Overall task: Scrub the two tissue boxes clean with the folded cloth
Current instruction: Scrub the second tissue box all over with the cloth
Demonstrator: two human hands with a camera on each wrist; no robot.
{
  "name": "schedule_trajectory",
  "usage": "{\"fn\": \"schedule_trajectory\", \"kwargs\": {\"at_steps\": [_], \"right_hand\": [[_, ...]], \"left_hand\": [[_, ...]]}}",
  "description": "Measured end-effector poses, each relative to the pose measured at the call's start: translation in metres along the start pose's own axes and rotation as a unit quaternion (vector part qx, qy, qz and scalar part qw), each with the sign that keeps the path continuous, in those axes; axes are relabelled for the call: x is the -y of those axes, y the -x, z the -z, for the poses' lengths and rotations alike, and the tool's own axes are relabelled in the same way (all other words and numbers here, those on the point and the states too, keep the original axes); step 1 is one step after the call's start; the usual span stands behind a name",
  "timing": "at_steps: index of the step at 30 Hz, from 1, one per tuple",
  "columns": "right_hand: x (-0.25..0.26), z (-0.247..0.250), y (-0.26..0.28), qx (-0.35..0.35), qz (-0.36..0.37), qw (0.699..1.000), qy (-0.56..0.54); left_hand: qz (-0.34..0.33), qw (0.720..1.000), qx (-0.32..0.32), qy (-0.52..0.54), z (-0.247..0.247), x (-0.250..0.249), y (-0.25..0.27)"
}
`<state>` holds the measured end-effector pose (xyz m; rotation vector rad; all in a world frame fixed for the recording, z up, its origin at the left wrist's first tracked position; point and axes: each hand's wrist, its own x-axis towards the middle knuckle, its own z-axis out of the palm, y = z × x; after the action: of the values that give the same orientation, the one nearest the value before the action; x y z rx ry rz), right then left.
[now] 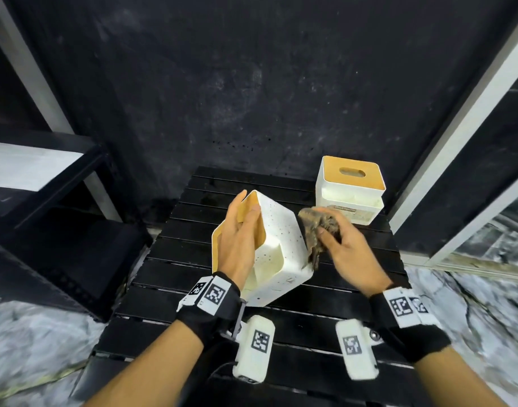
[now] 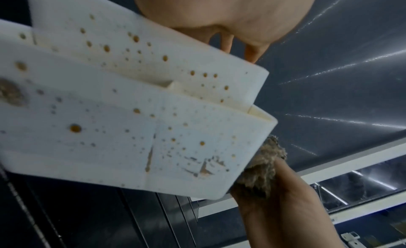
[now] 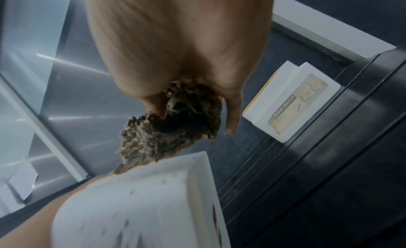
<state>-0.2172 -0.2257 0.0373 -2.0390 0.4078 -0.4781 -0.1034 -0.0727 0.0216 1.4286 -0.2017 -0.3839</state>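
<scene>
A white tissue box [image 1: 277, 230] speckled with brown spots is tilted on its side above the black slatted table [image 1: 193, 277]. My left hand [image 1: 240, 239] grips it over its wooden lid, fingers curled round the top edge. My right hand [image 1: 337, 248] holds a brown fuzzy cloth [image 1: 316, 227] and presses it against the box's right side. The left wrist view shows the spotted box [image 2: 131, 112] with the cloth [image 2: 263, 170] at its lower corner. In the right wrist view the cloth [image 3: 171, 126] meets the box [image 3: 142, 199]. A second white tissue box [image 1: 350, 189] [image 3: 294, 102] stands upright at the table's back right.
A dark wall rises behind the table. A black shelf unit [image 1: 46, 183] stands at the left. A white frame post [image 1: 463, 127] with glass runs along the right. The floor [image 1: 32, 348] around is marbled grey and white.
</scene>
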Motion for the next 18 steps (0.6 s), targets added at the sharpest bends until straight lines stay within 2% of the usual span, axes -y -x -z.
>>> {"fn": "schedule_trajectory", "kwargs": {"at_steps": [2,5,10,15,18], "right_hand": [[0.001,-0.014,0.012,0.012,0.019,1.0,0.022],[0.001,-0.035,0.023,-0.006,0.041,0.998,0.046],[0.009,-0.051,0.034,-0.021,0.015,0.998,0.062],[0.02,-0.065,0.04,-0.043,0.026,0.995,0.085],[0.025,-0.071,0.035,-0.031,0.019,0.996,0.077]], "left_hand": [[-0.008,1.0,-0.004,0.021,0.003,0.0,-0.003],[-0.009,1.0,-0.001,0.024,0.007,-0.001,-0.006],[0.004,1.0,0.028,0.001,0.018,-0.004,-0.014],[0.014,0.999,0.045,-0.001,0.024,-0.007,-0.022],[0.01,0.999,0.046,0.004,0.027,-0.007,-0.022]]}}
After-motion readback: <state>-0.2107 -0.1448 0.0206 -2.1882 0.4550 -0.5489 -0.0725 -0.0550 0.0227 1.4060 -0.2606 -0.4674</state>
